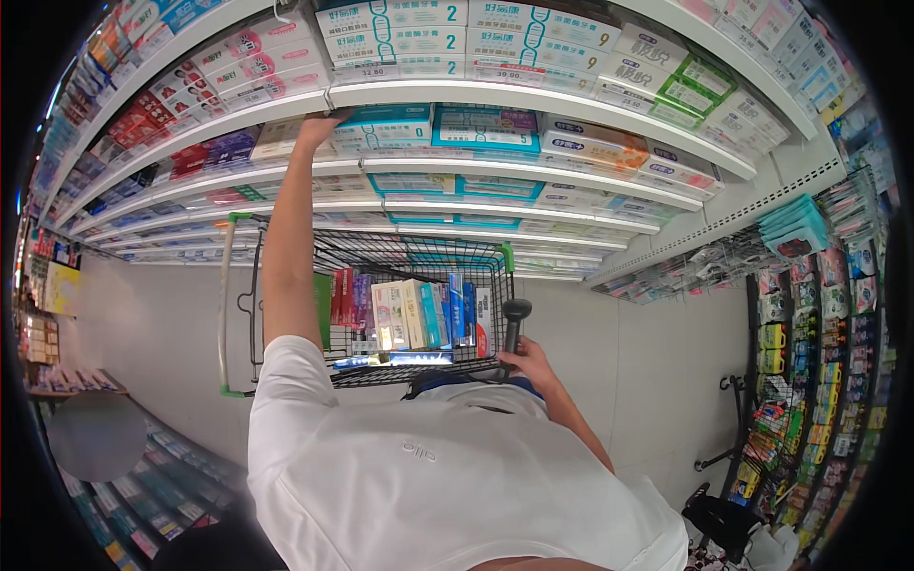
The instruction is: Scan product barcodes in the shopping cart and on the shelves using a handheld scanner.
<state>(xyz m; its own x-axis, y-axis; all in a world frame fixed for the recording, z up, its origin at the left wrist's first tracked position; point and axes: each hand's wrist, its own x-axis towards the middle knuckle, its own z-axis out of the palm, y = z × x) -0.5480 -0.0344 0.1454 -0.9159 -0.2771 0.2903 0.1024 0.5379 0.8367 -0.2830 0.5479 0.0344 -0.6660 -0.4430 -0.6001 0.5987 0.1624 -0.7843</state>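
My left arm stretches forward to the second shelf, where my left hand [320, 130] reaches in at the left end of a teal-and-white toothpaste box [381, 136]. Its fingertips are hidden under the shelf above, so I cannot see whether they grip a box. Low on the right, my right hand [529, 363] is closed around a black stick with a rounded knob [514, 319], beside the cart's near right corner. In front of my body stands a wire shopping cart [381, 243] with green corners. Inside it, several upright boxes [409, 309] form a row, and a blue-and-white box [409, 359] lies flat near me.
Shelves of boxed goods [533, 76] curve across the front. A pegboard side panel [724, 214] stands at the right, with racks of hanging packages [800, 362] beyond. More low shelves [143, 476] are behind me on the left. Pale tiled floor [609, 381] surrounds the cart.
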